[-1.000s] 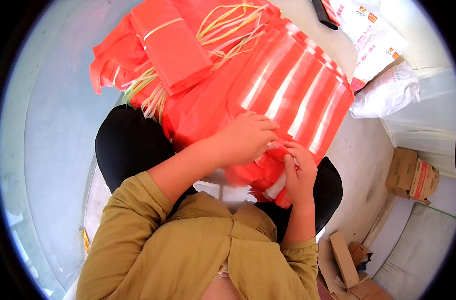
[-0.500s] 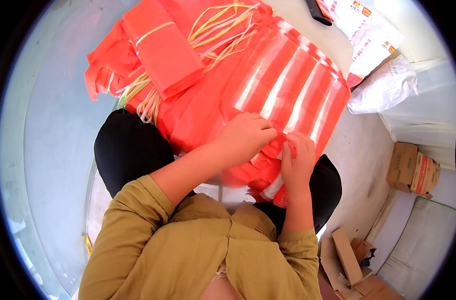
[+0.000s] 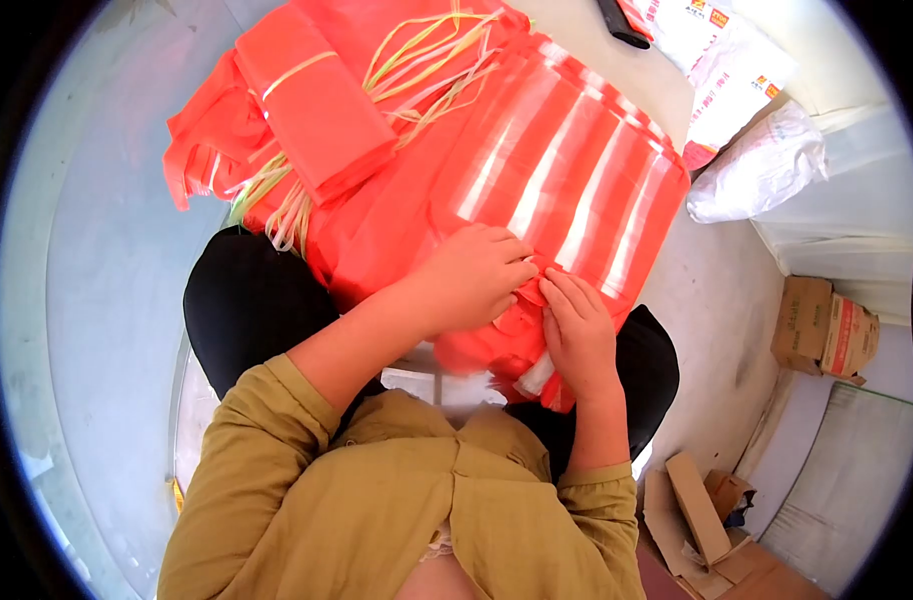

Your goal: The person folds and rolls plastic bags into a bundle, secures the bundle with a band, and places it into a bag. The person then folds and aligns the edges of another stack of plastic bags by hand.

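Observation:
A stack of thin red sheets with white stripes (image 3: 562,155) lies over my lap. At its near edge my left hand (image 3: 475,278) is closed, thumb and fingers pinching the gathered red sheet. Right beside it, my right hand (image 3: 580,335) pinches the same red material, its fingertips almost meeting those of the left. Crumpled red folds (image 3: 492,345) hang below both hands, and a whitish strip shows under the right palm. What exactly lies between the fingertips is partly hidden.
A folded red bundle with a pale band (image 3: 322,110) rests at upper left, beside loose yellow and white ties (image 3: 427,60). White printed sacks (image 3: 727,85) and a white bag (image 3: 762,165) lie at upper right. Cardboard boxes (image 3: 807,325) and opened cardboard (image 3: 697,510) are at right.
The view has shifted slightly. My right hand has come closer to my left, so the fingertips are nearer each other on the red sheet.

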`<state>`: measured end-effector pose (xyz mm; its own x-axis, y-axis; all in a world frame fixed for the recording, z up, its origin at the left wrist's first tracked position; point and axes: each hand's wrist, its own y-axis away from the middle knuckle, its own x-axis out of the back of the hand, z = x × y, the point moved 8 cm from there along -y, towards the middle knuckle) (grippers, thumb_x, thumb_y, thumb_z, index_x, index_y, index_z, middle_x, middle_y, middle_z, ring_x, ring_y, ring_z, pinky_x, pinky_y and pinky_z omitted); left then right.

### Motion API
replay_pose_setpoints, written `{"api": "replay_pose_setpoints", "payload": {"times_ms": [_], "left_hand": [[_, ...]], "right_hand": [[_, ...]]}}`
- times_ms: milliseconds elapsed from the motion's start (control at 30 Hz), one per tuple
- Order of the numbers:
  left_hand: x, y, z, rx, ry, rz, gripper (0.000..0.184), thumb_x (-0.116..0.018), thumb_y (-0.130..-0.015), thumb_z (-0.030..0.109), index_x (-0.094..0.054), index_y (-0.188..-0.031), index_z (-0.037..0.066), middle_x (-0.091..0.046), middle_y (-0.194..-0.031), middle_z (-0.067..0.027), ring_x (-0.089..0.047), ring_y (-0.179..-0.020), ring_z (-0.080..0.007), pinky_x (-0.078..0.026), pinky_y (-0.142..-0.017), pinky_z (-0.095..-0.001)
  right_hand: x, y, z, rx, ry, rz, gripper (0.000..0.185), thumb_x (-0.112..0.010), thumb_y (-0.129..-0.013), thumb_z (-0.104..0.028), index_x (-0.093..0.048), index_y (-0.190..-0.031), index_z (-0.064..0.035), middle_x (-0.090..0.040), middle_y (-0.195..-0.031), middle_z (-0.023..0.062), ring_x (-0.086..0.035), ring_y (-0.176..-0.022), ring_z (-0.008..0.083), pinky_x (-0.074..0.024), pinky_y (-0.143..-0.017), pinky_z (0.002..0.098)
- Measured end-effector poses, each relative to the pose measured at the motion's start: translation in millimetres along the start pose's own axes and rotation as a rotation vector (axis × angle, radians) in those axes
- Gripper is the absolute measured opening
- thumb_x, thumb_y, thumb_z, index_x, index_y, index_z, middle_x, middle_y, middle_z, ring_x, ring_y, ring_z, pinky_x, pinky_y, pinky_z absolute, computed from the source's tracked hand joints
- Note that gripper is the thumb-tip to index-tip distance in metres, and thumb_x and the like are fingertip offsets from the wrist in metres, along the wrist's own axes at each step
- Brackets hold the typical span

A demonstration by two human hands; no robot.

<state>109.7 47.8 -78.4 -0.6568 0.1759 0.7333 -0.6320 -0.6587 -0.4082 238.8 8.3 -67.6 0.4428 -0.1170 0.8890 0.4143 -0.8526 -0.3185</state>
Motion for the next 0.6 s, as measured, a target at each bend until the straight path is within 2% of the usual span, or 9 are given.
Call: {"api": "replay_pose_setpoints", "payload": {"times_ms": [300,400,600], "left_hand": [[-7,2,-1,-0.023,-0.113,-0.006,0.038,-0.066,-0.077,0.006,-0.064,-0.114,0.002,-0.065,-0.12,-0.0152,-0.061,-0.113,-0.0323,-0.051,-0.093,-0.042],[-6,3,-1,-0.024,-0.143,-0.032,0.037,-0.063,-0.08,0.006,-0.064,-0.116,0.003,-0.065,-0.124,-0.0155,-0.061,-0.117,-0.031,-0.051,-0.095,-0.0412],[-4,2,-7,0.018,-0.094,-0.039,0.035,-0.059,-0.085,0.011,-0.063,-0.119,0.006,-0.068,-0.121,-0.0129,-0.065,-0.113,-0.0283,-0.052,-0.094,-0.0403]], "right_hand": [[0,-4,3,-0.017,0.016,-0.035,0.034,-0.065,-0.08,0.003,-0.068,-0.114,-0.002,-0.069,-0.119,0.0135,-0.065,-0.108,0.0316,-0.0543,-0.093,0.0403],[-1,-4,6,-0.057,0.038,-0.078,0.038,-0.062,-0.083,0.007,-0.066,-0.12,0.0004,-0.068,-0.123,0.014,-0.063,-0.113,0.0335,-0.0526,-0.096,0.04],[-1,-6,14,-0.127,-0.003,-0.082,0.039,-0.059,-0.086,0.006,-0.064,-0.124,-0.0014,-0.068,-0.118,0.0167,-0.064,-0.111,0.0344,-0.0523,-0.095,0.0405]]}}
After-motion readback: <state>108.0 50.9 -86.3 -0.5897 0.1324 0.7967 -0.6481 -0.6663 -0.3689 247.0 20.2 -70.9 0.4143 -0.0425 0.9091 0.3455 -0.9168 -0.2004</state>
